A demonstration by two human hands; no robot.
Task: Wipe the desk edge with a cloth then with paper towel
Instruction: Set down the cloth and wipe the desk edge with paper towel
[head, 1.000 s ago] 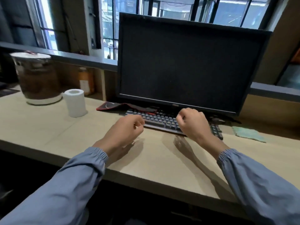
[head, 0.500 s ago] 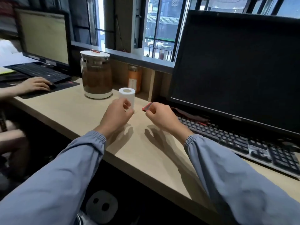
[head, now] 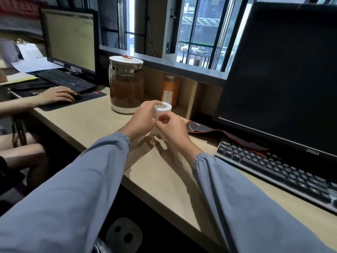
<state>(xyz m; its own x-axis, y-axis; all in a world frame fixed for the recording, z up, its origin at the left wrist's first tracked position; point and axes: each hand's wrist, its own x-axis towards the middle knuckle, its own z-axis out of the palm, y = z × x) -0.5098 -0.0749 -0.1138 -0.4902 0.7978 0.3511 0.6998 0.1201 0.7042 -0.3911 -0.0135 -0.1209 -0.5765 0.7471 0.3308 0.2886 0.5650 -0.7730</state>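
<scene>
At the far left of the desk (head: 87, 123), another person's hand (head: 56, 94) rests on a mouse (head: 76, 96) before a lit monitor (head: 69, 37) and a black keyboard (head: 67, 81). Next rightward stands one glass kettle (head: 126, 86) holding dark liquid. Left hand (head: 144, 119): fingers curled round the left side of the paper towel roll (head: 163, 109), forefinger lying over its top rim. Roll: one only, upright on the desk, long axis vertical, hollow core facing up, set between the two hands. One orange bottle (head: 169, 90) stands behind it, apart. Right hand (head: 173, 128): thumb and fingertips closed narrowly in a pinch on the roll's near wall, judged to be seeking the loose sheet end; the end itself is hidden. Both hands touch the roll; neither is nearer. Judgement: tearing a sheet calls for the left hand to steady while the right pulls toward the desk edge (head: 169, 205). Further right: one red-trimmed mouse pad (head: 200, 127), a second keyboard (head: 273, 167), one dark Dell monitor (head: 279, 70). Cloths in view: none
</scene>
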